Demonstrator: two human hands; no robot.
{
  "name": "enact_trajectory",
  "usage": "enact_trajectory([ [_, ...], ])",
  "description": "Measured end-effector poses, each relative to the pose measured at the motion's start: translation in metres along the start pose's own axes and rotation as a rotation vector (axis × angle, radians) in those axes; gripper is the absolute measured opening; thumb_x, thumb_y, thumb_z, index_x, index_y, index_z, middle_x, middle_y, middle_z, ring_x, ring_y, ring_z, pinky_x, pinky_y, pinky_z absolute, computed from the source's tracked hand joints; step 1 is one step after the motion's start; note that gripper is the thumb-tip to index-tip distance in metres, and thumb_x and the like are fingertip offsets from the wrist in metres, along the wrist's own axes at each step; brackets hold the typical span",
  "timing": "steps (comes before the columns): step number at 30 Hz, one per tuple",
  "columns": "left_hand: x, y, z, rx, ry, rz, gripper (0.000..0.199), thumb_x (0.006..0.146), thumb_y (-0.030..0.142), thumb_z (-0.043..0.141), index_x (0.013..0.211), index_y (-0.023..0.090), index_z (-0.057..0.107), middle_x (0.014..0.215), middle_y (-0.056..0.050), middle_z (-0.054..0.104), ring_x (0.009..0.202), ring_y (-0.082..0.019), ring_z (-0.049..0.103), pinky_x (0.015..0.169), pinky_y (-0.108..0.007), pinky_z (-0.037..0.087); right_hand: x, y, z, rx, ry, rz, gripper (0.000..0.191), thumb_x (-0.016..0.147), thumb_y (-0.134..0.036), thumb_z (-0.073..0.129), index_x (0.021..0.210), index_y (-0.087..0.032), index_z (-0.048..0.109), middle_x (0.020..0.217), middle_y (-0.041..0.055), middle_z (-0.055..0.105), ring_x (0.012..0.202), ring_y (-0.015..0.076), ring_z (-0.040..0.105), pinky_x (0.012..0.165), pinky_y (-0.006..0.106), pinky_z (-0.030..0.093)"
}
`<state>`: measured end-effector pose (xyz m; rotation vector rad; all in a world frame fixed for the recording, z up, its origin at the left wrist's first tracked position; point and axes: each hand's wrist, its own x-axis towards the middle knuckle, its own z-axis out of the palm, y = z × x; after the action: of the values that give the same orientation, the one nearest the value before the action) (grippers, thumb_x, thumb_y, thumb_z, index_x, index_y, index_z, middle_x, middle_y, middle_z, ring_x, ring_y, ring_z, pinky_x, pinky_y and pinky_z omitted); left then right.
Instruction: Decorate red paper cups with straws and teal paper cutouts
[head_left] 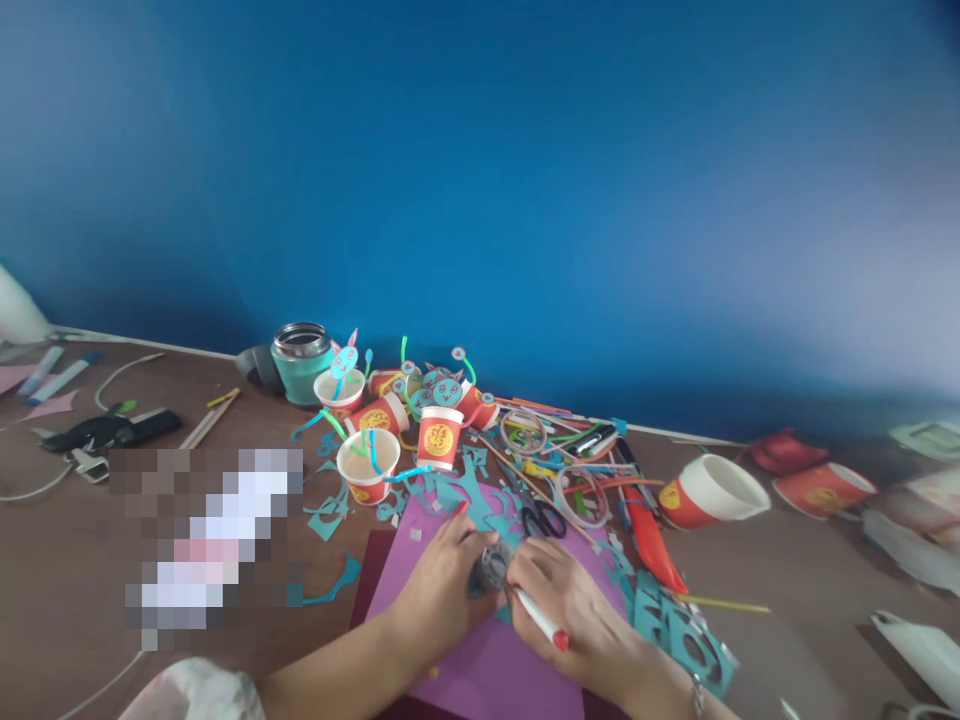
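Observation:
Above a purple sheet (525, 660) my two hands meet around a small round grey piece (493, 566), whose kind I cannot make out. My left hand (444, 570) is closed at its left side, and a small red tip (460, 508), perhaps a marker cap, sticks up by the fingers. In my right hand (551, 585) is a white marker (536, 612) with a red end pointing down toward me. Black-handled scissors (544, 520) lie just beyond the right hand. Blue paper scraps (480, 490) cover the far part of the sheet.
Red-and-white paper cups (439, 440), several with straws and blue paper faces, stand or lie behind. A teal flask (296, 365) is at the back left. Pipe cleaners, straws and tape rolls (582, 497) are heaped right of centre. Another paper cup (716, 490) tilts farther right.

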<state>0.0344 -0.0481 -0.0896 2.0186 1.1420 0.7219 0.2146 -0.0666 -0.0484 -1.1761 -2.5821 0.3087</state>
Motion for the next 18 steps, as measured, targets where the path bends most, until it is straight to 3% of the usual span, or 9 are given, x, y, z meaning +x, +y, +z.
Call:
enact_trajectory([
  [4, 0.000, -0.002, 0.003, 0.004, 0.025, 0.037, 0.045, 0.065, 0.009, 0.066, 0.108, 0.019, 0.060, 0.097, -0.007, 0.057, 0.093, -0.024, 0.054, 0.085, -0.038, 0.046, 0.005, -0.009, 0.001, -0.163, -0.016, 0.042, 0.013, 0.078, -0.009, 0.046, 0.080, -0.020, 0.051, 0.077, 0.0032, 0.058, 0.071, 0.0186, 0.052, 0.066, 0.031, 0.037],
  [8, 0.002, -0.002, 0.005, 0.002, 0.086, 0.087, 0.020, 0.069, 0.010, 0.063, 0.087, 0.019, 0.062, 0.084, -0.004, 0.056, 0.084, -0.021, 0.055, 0.092, -0.041, 0.042, 0.024, -0.026, -0.004, -0.247, -0.068, 0.168, 0.021, 0.075, -0.013, 0.050, 0.093, -0.019, 0.059, 0.078, 0.0048, 0.065, 0.076, 0.0209, 0.058, 0.077, 0.034, 0.037],
  [11, 0.002, 0.000, 0.003, 0.004, 0.079, 0.112, 0.019, 0.069, 0.009, 0.063, 0.086, 0.018, 0.061, 0.086, -0.004, 0.058, 0.088, -0.021, 0.056, 0.100, -0.044, 0.036, 0.044, -0.033, -0.009, -0.253, -0.175, 0.363, 0.017, 0.073, -0.014, 0.049, 0.083, -0.019, 0.062, 0.071, 0.0062, 0.067, 0.071, 0.0217, 0.061, 0.072, 0.033, 0.037],
  [14, 0.002, 0.003, 0.001, 0.019, 0.039, 0.059, 0.026, 0.067, 0.011, 0.067, 0.091, 0.018, 0.062, 0.095, -0.007, 0.058, 0.097, -0.025, 0.055, 0.096, -0.043, 0.041, 0.062, -0.027, -0.015, -0.194, -0.218, 0.575, 0.015, 0.072, -0.018, 0.048, 0.074, -0.020, 0.062, 0.067, 0.0065, 0.068, 0.065, 0.0216, 0.061, 0.059, 0.029, 0.033],
  [18, 0.003, 0.004, 0.000, 0.043, 0.004, -0.032, 0.034, 0.066, 0.018, 0.073, 0.099, 0.019, 0.063, 0.101, -0.009, 0.058, 0.101, -0.027, 0.053, 0.090, -0.041, 0.045, 0.073, -0.006, -0.017, -0.002, -0.231, 0.694, 0.018, 0.067, -0.017, 0.050, 0.050, -0.019, 0.048, 0.052, 0.0026, 0.057, 0.057, 0.0165, 0.053, 0.052, 0.027, 0.026],
])
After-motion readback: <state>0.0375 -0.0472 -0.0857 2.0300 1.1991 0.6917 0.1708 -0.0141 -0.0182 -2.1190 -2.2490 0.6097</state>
